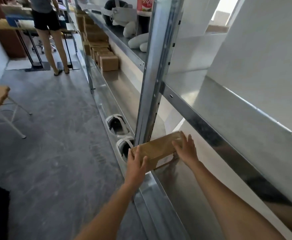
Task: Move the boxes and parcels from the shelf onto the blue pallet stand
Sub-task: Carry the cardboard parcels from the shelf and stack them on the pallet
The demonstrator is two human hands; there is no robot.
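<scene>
Both bare forearms reach forward and slightly apart from the bottom edge; the left hand (136, 162) lies palm down, fingers spread and bent over a near corner; the right hand (185, 148) stands more upright, fingers straight and pressed flat, wrist bent back a little toward the forearm.

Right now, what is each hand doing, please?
Left hand: grips the left end of the cardboard box on the shelf.
Right hand: fingers straight, pressing the box's right end.
</scene>
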